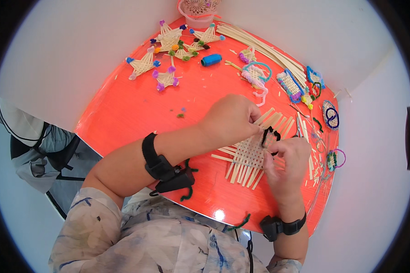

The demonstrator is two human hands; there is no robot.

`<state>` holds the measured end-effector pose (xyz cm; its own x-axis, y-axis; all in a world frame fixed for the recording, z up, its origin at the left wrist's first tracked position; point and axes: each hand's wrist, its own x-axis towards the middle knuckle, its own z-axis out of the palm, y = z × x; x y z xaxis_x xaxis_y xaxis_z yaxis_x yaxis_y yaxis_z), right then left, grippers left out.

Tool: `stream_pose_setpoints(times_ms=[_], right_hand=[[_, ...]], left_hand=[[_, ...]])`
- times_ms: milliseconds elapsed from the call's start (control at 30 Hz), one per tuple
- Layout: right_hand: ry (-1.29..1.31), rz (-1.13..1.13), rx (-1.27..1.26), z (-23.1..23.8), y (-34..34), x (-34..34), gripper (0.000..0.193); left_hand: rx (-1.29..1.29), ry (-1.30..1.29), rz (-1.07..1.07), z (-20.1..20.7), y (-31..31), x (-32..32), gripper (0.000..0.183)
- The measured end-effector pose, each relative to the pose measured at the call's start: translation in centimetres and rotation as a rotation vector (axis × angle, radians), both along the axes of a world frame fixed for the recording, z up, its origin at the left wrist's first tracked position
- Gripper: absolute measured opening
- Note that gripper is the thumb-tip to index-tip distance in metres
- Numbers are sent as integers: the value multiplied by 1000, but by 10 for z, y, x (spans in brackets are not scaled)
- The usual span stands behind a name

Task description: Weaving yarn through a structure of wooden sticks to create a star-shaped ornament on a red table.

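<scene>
Left hand (230,119) covers the top of the woven strip mat (250,154); the black pipe cleaner (269,135) vanishes between fingers; the pink basket (197,12) is cropped at the top edge.

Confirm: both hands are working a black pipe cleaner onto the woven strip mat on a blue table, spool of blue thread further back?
Not quite. In the head view the table is red-orange, not blue. The rest holds: left hand and right hand pinch a black pipe cleaner at the woven strip mat, blue thread spool further back.
</scene>
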<state>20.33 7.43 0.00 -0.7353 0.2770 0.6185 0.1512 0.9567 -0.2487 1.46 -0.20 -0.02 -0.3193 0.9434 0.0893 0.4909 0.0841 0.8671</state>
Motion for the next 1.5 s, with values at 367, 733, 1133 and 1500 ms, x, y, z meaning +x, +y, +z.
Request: stream_pose_setpoints(times_ms=[367, 733, 1133, 1500], right_hand=[[-27, -75, 184, 7, -3, -7, 25], [-23, 26, 92, 7, -11, -6, 22], [142, 76, -467, 0, -10, -3, 11], [213, -51, -722, 7, -9, 0, 9]], left_hand=[[-11, -61, -85, 0, -2, 4, 15], [5, 78, -54, 4, -4, 10, 13], [37, 88, -62, 5, -3, 4, 19], [26, -18, -126, 4, -1, 3, 24]])
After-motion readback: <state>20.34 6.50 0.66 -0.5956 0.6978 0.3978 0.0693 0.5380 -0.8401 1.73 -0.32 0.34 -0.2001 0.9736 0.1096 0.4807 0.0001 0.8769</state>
